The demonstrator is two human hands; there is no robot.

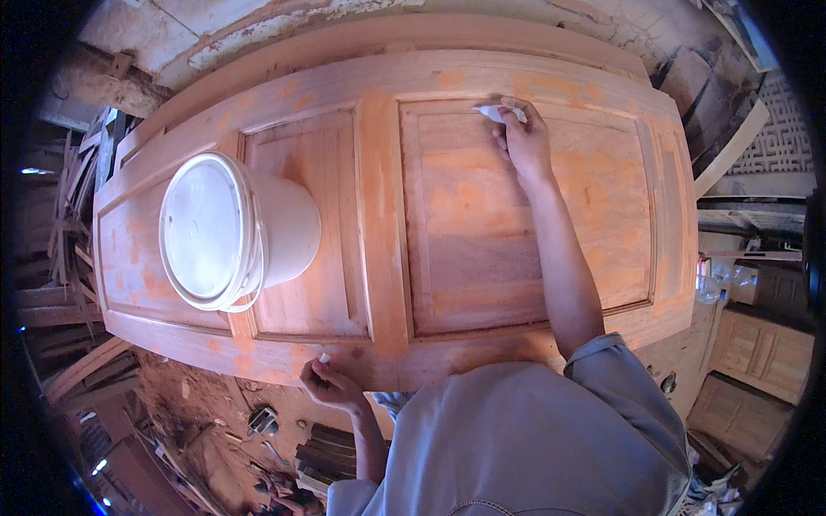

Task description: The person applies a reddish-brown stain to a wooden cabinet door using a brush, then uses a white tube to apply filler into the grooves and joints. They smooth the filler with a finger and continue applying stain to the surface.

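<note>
A wooden panelled door [385, 284] lies flat in front of me, with orange patches on its frame and panels. At the far edge of its large right panel is my right hand [523, 138], its fingers closed on a small folded white sheet [492, 112] that touches the moulding. Whether the sheet is paper or cloth I cannot make out. My left hand [332, 384] is at the door's near edge, fingers curled, with a small white piece [323, 358] pinched at the thumb.
A white lidded bucket [288, 232] with a handle stands on the door's left part. Another wooden door [516, 33] lies behind. Timber strips [77, 206] are stacked at the left, scraps litter the floor below, and smaller panelled pieces [761, 353] and plastic bottles [710, 288] are at the right.
</note>
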